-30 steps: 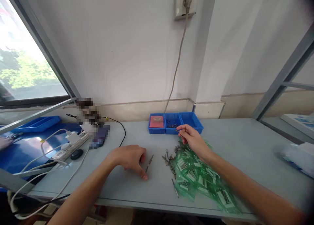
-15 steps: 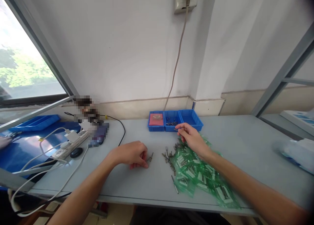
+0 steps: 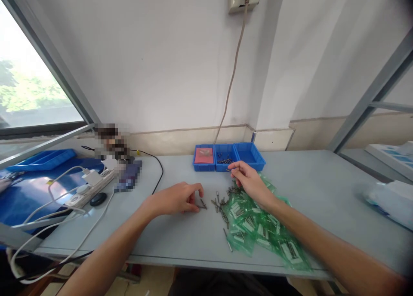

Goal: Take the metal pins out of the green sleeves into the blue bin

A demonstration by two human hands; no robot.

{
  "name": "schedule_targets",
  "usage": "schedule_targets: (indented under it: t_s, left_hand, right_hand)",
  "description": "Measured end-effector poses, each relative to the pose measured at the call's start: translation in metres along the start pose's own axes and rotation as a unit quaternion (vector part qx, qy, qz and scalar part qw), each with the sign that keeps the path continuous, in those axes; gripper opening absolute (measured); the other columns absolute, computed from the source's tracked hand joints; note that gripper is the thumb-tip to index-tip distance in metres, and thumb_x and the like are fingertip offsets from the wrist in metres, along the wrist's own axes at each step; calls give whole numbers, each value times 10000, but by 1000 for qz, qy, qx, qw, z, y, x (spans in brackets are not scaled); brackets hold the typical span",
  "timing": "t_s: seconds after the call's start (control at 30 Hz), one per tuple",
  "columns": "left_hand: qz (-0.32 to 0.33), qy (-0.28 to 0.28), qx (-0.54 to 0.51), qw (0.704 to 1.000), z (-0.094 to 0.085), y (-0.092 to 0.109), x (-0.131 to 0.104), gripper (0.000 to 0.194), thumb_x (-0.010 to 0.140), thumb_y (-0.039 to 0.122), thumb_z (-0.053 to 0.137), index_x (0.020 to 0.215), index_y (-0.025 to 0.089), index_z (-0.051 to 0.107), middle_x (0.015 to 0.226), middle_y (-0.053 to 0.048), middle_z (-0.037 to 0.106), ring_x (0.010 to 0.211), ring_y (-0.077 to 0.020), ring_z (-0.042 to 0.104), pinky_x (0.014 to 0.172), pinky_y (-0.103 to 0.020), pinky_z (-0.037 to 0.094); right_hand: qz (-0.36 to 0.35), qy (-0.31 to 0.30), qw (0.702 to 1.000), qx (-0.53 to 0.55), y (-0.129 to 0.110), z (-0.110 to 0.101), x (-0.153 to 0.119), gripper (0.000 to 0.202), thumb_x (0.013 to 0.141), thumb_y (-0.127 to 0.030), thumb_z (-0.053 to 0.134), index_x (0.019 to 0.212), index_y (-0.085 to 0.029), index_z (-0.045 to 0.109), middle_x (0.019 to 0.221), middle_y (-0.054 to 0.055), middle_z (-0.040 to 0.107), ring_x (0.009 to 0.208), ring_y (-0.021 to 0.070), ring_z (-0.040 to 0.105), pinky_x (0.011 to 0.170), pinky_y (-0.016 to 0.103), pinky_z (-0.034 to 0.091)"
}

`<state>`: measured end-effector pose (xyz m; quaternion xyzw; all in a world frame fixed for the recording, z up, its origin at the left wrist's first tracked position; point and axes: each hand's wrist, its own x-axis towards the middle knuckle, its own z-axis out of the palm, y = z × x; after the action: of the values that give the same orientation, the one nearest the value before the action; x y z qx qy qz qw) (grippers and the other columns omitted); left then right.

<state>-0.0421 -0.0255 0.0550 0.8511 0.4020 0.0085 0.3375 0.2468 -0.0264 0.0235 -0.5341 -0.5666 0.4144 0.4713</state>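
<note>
My left hand [image 3: 183, 198] rests low over the table, thumb and index finger apart, the other fingers curled. Just past its fingertips lie a couple of small metal pins [image 3: 203, 205]. Between the thumb and fingers of my right hand [image 3: 247, 178] is a thin metal pin [image 3: 228, 170], held at the front edge of the blue three-part bin [image 3: 222, 168]. More loose metal pins [image 3: 222, 211] lie in a heap between the hands. Below my right hand and forearm spread several green plastic bags [image 3: 254, 223] with metal pins inside.
The bin's left part holds a pink card [image 3: 204, 155], its middle part small metal pieces [image 3: 224, 161]. On the left are a power strip [image 3: 93, 190], cables and a black mouse-like object [image 3: 98, 199]. A plastic-wrapped item [image 3: 392, 203] sits at the right.
My left hand has shifted slightly right and its index finger has lifted away from the thumb. My right hand stays near the bin with the pin, barely moved.
</note>
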Motion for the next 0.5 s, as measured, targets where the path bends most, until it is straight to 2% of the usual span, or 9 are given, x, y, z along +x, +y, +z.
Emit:
schedule_targets:
  t_s: [0.13, 0.23, 0.4, 0.5]
  left_hand:
    - [54, 19, 46, 997, 4, 1, 5, 271, 925, 384, 704, 1177, 289, 682, 877, 9, 693, 789, -182, 640, 706, -267, 429]
    - [66, 33, 53, 996, 9, -1, 12, 153, 969, 359, 639, 1069, 257, 692, 871, 3, 689, 774, -172, 617, 687, -260, 409]
    - [66, 112, 98, 987, 18, -9, 25, 121, 981, 305, 581, 1014, 231, 671, 841, 1, 675, 760, -175, 597, 680, -266, 384]
    - [50, 166, 124, 977, 18, -15, 31, 116, 974, 267, 565, 1008, 222, 666, 908, -13, 682, 788, -178, 601, 700, -269, 390]
  right_hand:
    - [-2, -1, 1000, -6, -1, 1, 1, 201, 908, -345, 550, 1040, -217, 632, 833, -2, 600, 607, 145, 491, 565, 283, 377]
    - [-4, -1, 1000, -10, 0, 1, 2, 202, 904, -347, 547, 1032, -218, 634, 833, 1, 606, 600, 145, 490, 556, 283, 371]
    - [-8, 6, 1000, -2, 6, 0, 6, 219, 889, -374, 558, 1024, -218, 633, 826, -2, 602, 599, 144, 491, 557, 282, 376]
    - [-10, 15, 1000, -4, 9, -2, 8, 255, 889, -407, 564, 1032, -210, 639, 812, 3, 606, 595, 148, 493, 552, 284, 375]
